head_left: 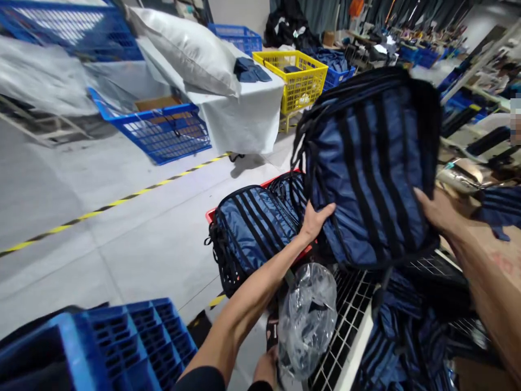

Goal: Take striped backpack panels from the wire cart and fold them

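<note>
A large navy backpack [370,174] with black vertical straps is held up between my two hands. My left hand [315,220] grips its lower left side, thumb stretched over the fabric. On its right side, my right hand [437,209] presses against the edge, its fingers mostly hidden behind the bag. Below and to the left, a similar navy backpack [252,228] lies on a red crate [210,215], beside another striped bag [287,190].
A clear plastic bag [308,320] hangs by a white wire rack [345,326] holding navy fabric [399,336]. A blue crate [134,342] is at lower left. Farther off are a blue basket [175,133], a yellow basket [303,87] and a white-covered table [244,119].
</note>
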### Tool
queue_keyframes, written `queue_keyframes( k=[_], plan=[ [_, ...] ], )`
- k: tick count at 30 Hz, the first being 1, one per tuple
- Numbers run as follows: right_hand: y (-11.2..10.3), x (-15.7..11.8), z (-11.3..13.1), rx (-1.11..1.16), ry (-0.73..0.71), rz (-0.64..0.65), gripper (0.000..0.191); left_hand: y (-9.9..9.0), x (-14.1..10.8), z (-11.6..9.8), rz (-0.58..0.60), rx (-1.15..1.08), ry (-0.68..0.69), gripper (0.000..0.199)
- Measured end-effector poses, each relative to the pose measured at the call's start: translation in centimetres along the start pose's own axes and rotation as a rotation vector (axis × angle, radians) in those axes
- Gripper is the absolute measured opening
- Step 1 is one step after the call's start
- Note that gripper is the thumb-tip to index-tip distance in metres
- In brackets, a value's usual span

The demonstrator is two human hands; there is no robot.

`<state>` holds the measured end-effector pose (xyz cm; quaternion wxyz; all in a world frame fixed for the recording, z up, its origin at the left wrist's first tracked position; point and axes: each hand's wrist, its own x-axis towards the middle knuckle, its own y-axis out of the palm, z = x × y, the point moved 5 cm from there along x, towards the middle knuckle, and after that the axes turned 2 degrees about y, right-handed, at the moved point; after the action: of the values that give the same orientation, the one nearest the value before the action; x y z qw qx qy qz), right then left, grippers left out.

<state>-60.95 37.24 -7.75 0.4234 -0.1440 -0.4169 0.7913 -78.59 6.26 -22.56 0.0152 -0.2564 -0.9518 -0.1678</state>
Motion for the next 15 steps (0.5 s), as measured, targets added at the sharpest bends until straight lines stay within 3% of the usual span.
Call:
queue_keyframes(
  k=[3, 4, 7, 9, 10, 12, 15],
  plan=[
    [14.4, 4.4, 0.7, -0.078, -0.078, 0.291, 0.075, -7.5, 3.3, 9.9, -0.184, 0.190, -0.203, 0.066],
    [19.6, 4.7, 0.2, -0.090, -0.078, 0.312, 0.070, -10.2, 3.6, 13.4, -0.247, 0.265, -0.301, 0.065],
    [35.3, 2.0, -2.5, -0.242, -0.096, 0.436, 0.072, -17.3, 2.9, 22.2, -0.403, 0.433, -0.535, 0.067],
    [42.9, -1.0, -4.6, -0.394, -0.129, 0.427, 0.068, -20.3, 2.0, 26.0, -0.461, 0.501, -0.602, 0.066],
    [45.3, -2.2, -5.6, -0.437, -0.165, 0.403, 0.067, -21.1, 1.6, 27.2, -0.474, 0.529, -0.618, 0.064],
    [47.9, -3.1, -7.3, -0.473, -0.211, 0.373, 0.066, -21.5, 1.0, 28.5, -0.467, 0.560, -0.630, 0.063],
    [48.0, -1.1, -9.4, -0.413, -0.183, 0.428, 0.067, -20.0, 0.7, 28.6, -0.431, 0.568, -0.660, 0.073]
  ],
)
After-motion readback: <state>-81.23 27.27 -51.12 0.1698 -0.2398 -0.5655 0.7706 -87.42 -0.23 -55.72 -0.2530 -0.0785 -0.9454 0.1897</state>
